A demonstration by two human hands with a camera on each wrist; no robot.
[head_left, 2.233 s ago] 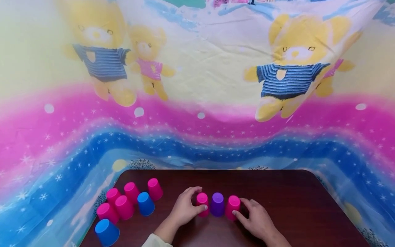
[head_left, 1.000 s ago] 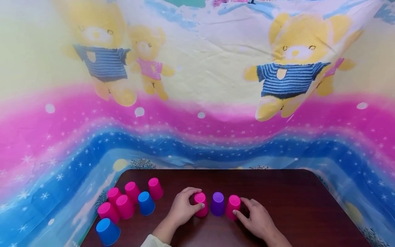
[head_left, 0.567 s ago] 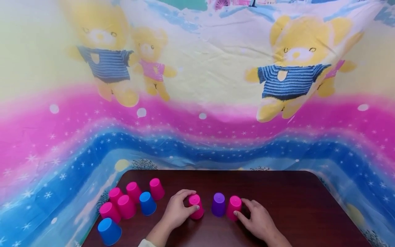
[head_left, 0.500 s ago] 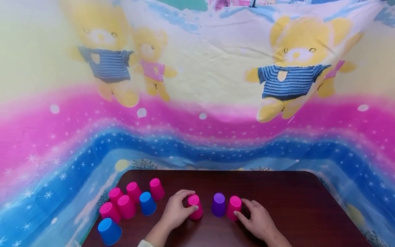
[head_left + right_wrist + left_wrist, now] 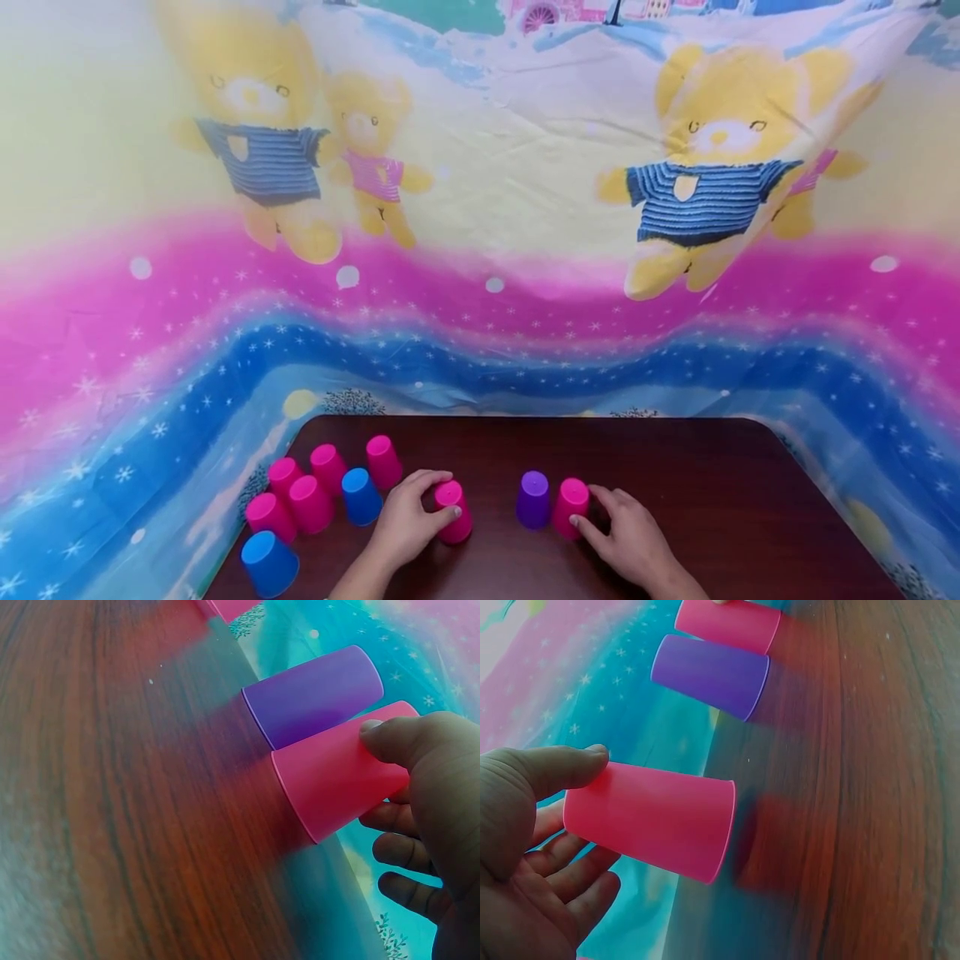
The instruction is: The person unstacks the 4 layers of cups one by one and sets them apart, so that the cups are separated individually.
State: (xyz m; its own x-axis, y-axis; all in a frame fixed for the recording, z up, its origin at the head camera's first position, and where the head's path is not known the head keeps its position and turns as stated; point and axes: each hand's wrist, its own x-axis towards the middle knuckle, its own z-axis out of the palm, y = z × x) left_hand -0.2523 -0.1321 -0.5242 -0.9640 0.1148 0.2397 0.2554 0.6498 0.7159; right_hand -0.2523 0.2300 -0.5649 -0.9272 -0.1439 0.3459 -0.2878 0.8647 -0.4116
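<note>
Thumb and fingers of my left hand (image 5: pixel 408 521) grip a pink cup (image 5: pixel 453 512) near its closed top. In the left wrist view that pink cup (image 5: pixel 652 819) is upside down, its rim beside the dark tabletop; whether it touches cannot be told. My right hand (image 5: pixel 630 533) pinches a second upside-down pink cup (image 5: pixel 572 508), thumb on the near side. Between the two stands a purple cup (image 5: pixel 533 500), close beside the right-hand pink one and apart from the left-hand one. The right wrist view shows the purple cup (image 5: pixel 315 697) right next to the held pink cup (image 5: pixel 341 776).
At the table's left side several upside-down pink cups (image 5: pixel 311 504) stand in a group with a blue cup (image 5: pixel 362 497). Another blue cup (image 5: pixel 270 565) is nearest the front left. A printed bear curtain (image 5: pixel 495 333) hangs behind the dark wooden table (image 5: pixel 697 467).
My left hand has moved left with its pink cup, widening the gap to the purple cup. The right hand and its pink cup have stayed in place beside the purple cup.
</note>
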